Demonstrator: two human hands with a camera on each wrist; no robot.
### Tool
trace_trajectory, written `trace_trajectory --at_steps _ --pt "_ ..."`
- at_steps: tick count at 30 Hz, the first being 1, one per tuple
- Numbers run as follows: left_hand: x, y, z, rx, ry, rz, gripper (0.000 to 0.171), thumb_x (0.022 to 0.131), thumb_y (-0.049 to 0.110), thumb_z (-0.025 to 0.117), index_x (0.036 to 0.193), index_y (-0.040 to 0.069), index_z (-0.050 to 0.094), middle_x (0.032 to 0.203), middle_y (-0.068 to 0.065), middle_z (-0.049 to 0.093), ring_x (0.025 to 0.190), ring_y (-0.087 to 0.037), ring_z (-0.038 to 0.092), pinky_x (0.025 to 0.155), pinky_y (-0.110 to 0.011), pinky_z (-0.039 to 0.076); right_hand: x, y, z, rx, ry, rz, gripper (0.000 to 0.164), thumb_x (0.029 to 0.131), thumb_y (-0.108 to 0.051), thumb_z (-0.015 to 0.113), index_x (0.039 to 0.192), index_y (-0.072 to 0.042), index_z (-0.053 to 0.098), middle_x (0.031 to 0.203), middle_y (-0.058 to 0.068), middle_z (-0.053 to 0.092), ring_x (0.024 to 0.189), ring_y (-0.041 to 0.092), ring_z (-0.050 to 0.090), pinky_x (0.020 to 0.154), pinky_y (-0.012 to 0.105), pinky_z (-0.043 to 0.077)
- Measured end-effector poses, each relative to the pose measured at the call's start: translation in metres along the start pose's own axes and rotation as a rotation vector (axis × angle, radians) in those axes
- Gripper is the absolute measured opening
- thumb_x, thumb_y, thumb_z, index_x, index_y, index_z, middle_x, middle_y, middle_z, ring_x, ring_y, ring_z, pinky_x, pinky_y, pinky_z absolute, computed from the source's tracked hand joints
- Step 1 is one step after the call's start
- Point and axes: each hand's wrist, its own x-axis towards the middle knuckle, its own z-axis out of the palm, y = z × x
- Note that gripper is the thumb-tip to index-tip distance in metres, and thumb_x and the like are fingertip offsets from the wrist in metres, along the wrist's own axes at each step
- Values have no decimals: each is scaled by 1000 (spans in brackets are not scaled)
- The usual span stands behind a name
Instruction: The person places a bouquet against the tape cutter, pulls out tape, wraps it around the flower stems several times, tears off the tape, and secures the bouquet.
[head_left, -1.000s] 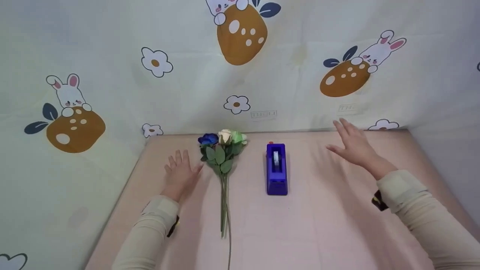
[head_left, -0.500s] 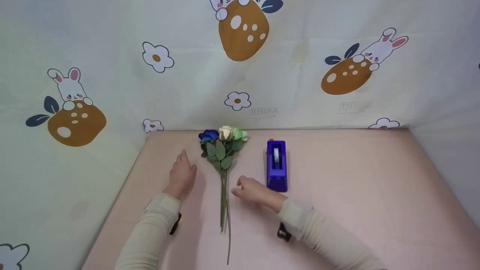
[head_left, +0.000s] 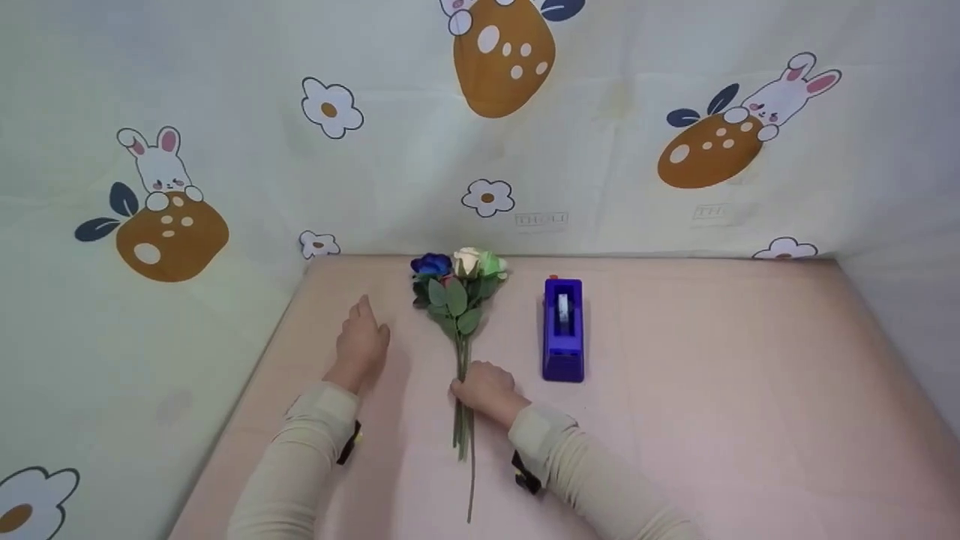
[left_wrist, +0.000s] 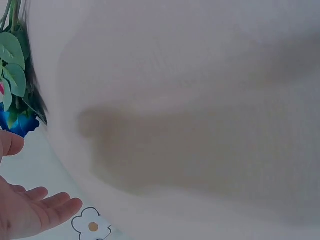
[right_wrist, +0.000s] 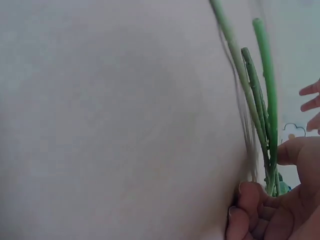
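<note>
A bunch of artificial roses (head_left: 457, 296) lies on the table in the head view, with blue, cream and light green blooms, a trace of red, and green leaves. My right hand (head_left: 489, 390) grips its stems below the leaves, thumb on one side. In the right wrist view the fingers (right_wrist: 248, 197) curl by the stems (right_wrist: 270, 100), whose cut ends stick out past the hand; one stem is longer than the others. To the left of the bunch, my left hand (head_left: 360, 341) hovers apart from it with relaxed fingers and nothing held.
A blue tape dispenser (head_left: 562, 330) with a roll in it stands right of the roses, just beyond my right hand. The pink table (head_left: 712, 390) ends at a pale printed cloth wall (head_left: 600, 165) at the back and sides.
My right hand has swept in from the far right, past the tape dispenser, and taken hold of the stems. The left hand's spread fingers have drawn together, near the same place.
</note>
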Motion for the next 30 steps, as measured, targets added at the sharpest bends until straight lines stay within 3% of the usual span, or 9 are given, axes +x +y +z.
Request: trace_trajectory --at_steps 9,18,23,30 --pt "-1 -1 -1 -25 5 -19 67 94 16 41 143 -4 1 144 -28 20 126 -44 31 99 -53 31 6 5 -4 23 -30 34 24 83 -19 54 62 -9 53 61 4 50 55 19 45 50 31 37" --pt "-2 -7 -3 -21 15 -30 66 95 16 40 143 -5 0 144 -28 20 128 -43 29 100 -52 31 10 17 -2 69 50 -57 19 80 -12 56 62 -6 53 65 9 55 58 22 49 53 36 42" --pt "-3 -10 -6 -30 45 -4 65 95 17 40 143 -5 2 143 -29 23 126 -44 32 97 -52 34 11 27 1 91 95 -126 14 77 -10 54 64 -5 52 64 9 53 57 22 48 51 36 42" --pt "-6 -17 -12 -50 53 -13 63 96 17 37 142 -6 0 142 -30 22 126 -44 30 98 -53 32 4 31 -11 118 114 -164 12 78 -9 55 67 -4 51 64 8 52 58 21 46 53 35 41"
